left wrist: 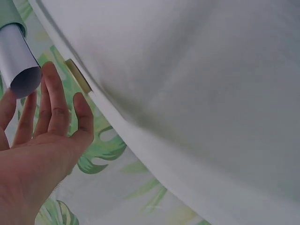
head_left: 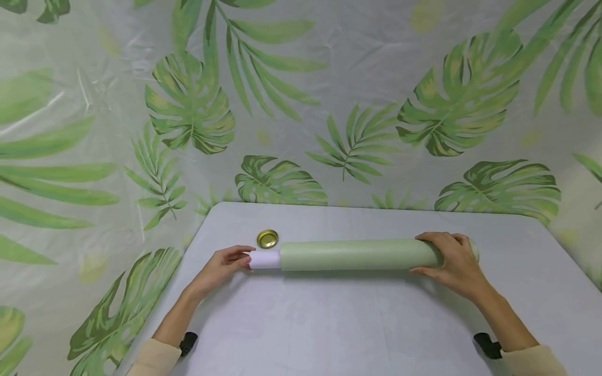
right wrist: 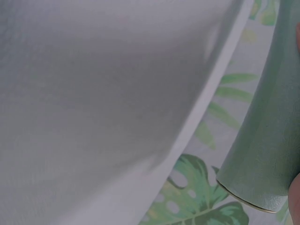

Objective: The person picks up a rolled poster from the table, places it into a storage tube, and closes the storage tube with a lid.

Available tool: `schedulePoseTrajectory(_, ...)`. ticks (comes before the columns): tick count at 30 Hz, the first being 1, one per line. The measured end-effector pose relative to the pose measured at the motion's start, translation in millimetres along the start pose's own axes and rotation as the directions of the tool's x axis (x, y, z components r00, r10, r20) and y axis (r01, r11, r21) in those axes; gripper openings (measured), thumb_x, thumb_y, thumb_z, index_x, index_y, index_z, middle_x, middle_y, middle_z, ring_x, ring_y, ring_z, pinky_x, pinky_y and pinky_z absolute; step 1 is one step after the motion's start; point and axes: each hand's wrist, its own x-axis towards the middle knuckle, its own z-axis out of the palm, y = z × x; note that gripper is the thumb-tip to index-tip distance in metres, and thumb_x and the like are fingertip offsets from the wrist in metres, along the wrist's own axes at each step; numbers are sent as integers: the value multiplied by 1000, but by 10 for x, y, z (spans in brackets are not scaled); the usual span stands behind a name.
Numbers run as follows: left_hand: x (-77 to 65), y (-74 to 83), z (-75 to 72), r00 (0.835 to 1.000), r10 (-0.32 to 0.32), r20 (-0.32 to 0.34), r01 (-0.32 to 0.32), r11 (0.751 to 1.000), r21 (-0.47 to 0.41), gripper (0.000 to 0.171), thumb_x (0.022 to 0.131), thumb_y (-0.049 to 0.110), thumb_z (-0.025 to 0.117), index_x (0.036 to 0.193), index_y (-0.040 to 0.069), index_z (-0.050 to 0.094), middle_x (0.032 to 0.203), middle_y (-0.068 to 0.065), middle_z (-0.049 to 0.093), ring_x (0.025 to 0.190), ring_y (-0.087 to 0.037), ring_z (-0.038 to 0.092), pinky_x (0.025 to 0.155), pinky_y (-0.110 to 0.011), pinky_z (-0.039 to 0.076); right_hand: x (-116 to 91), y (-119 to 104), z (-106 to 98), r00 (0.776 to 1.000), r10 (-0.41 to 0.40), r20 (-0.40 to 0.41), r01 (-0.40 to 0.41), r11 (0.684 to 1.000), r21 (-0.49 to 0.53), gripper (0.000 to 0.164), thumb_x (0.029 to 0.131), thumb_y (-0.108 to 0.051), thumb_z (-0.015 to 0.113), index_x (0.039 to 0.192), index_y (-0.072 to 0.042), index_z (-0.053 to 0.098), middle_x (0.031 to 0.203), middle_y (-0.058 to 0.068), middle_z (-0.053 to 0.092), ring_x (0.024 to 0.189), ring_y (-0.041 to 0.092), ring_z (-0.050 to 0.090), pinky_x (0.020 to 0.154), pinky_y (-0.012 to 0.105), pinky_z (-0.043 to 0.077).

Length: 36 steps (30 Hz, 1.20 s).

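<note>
Tube (head_left: 348,255) is being gripped over table (head_left: 338,324) by right hand (head_left: 455,263) at three o'clock, seemingly for steadiness. Roll (head_left: 265,259), protruding at nine, is being pinched by left hand (head_left: 227,262). Lid (head_left: 267,239) is seemingly being kept clear, at roll's twelve.

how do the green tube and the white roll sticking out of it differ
The green tube is wider and shows more length than the white roll. The right hand grips the tube; the left hand holds the roll's end. Both are cylindrical, in line with each other.
</note>
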Motion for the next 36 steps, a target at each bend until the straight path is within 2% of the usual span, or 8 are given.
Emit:
schedulePoseTrajectory(6, 43, 55, 87, 999, 35, 0, -35, 999, -8, 43, 103, 19, 66, 139, -2, 59, 122, -24, 70, 99, -17, 74, 97, -42, 57, 26, -9, 46, 1000, -11, -3, 11, 1000, -1, 86, 48, -24, 104, 124, -6, 68, 119, 11, 71, 111, 30, 61, 97, 56, 33)
schedulePoseTrajectory(10, 84, 82, 158, 999, 47, -15, -47, 999, -12, 43, 102, 18, 68, 138, -4, 60, 121, -24, 71, 96, -12, 74, 95, -43, 59, 39, -18, 76, 1000, -14, -6, 14, 1000, 3, 86, 47, -24, 104, 123, -5, 68, 118, 11, 71, 110, 30, 61, 96, 55, 33)
schedulePoseTrajectory(20, 138, 155, 305, 998, 57, -25, -58, 998, -30, 40, 99, 15, 71, 134, -2, 62, 121, -23, 72, 98, -19, 75, 95, -47, 58, 34, -48, 127, 1000, -7, -6, 7, 1000, 4, 86, 46, -22, 104, 122, -5, 68, 117, 12, 72, 108, 31, 61, 96, 55, 33)
schedulePoseTrajectory(22, 153, 157, 332, 998, 55, -34, -56, 998, -32, 39, 98, 15, 72, 132, -1, 64, 120, -22, 72, 97, -18, 75, 94, -44, 59, 33, -53, 131, 1000, -7, -9, 7, 1000, 6, 86, 46, -22, 104, 122, -5, 68, 116, 12, 72, 108, 31, 61, 96, 54, 33)
schedulePoseTrajectory(28, 178, 162, 387, 996, 66, -59, -66, 998, -8, 37, 95, 14, 77, 128, 1, 68, 114, -20, 75, 95, -14, 74, 86, -23, 58, 35, -63, 139, 1000, -6, -10, 6, 1000, 10, 86, 46, -22, 105, 122, -6, 68, 115, 11, 72, 108, 30, 62, 95, 54, 33)
schedulePoseTrajectory(31, 190, 178, 415, 995, 66, -80, -65, 998, 11, 36, 93, 15, 79, 126, 4, 71, 114, -16, 76, 96, -15, 74, 85, -21, 57, 41, -75, 134, 1000, -1, -11, 1, 1000, 7, 86, 46, -23, 105, 122, -7, 68, 115, 11, 72, 108, 30, 62, 95, 55, 33)
schedulePoseTrajectory(36, 217, 167, 466, 992, 85, -95, -80, 995, 55, 36, 93, 15, 78, 126, 2, 72, 119, -17, 76, 97, -16, 73, 83, -21, 56, 31, -87, 125, 1000, 4, -24, -4, 1000, 17, 85, 45, -22, 105, 121, -7, 69, 114, 10, 72, 107, 28, 61, 95, 54, 33)
